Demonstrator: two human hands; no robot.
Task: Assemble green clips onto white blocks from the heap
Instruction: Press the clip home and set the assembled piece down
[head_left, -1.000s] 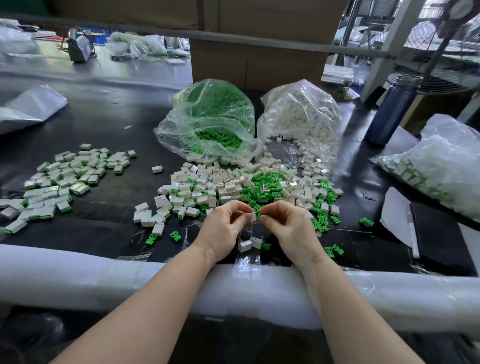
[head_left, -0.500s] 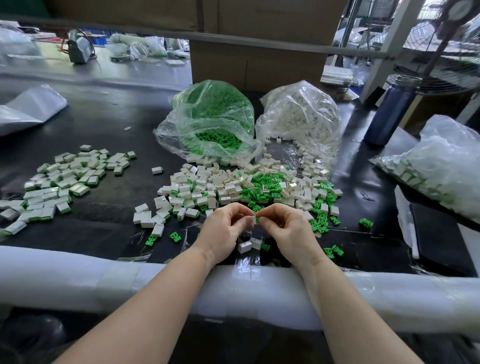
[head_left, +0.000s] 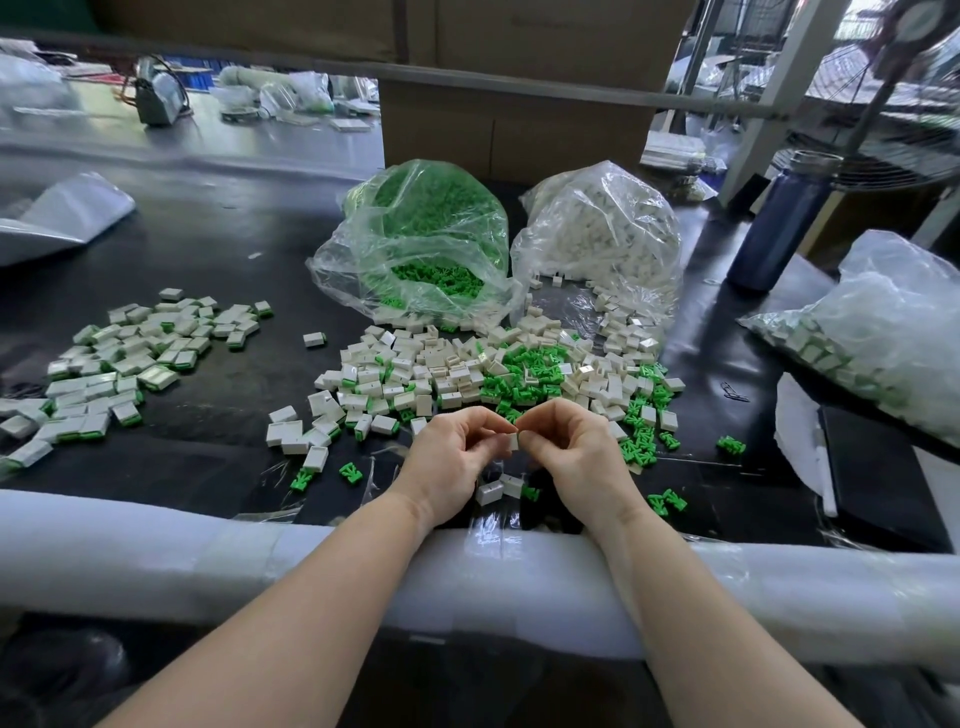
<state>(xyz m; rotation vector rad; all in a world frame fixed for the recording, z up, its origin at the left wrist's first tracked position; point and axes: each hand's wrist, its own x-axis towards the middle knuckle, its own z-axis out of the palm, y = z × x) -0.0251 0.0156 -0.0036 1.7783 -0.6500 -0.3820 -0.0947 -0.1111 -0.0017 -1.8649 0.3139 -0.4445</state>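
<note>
Pinching one small white plastic block (head_left: 514, 441) between curled fingertips, the left hand (head_left: 451, 460) and right hand (head_left: 581, 452) meet just in front of the mixed heap of white blocks and green clips (head_left: 498, 376) on the black tabletop (head_left: 208, 260).

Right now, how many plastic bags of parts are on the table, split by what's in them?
Green clips bag: 1
White blocks bag: 1
Bag of finished pieces at the right: 1
Total: 3 bags
</note>
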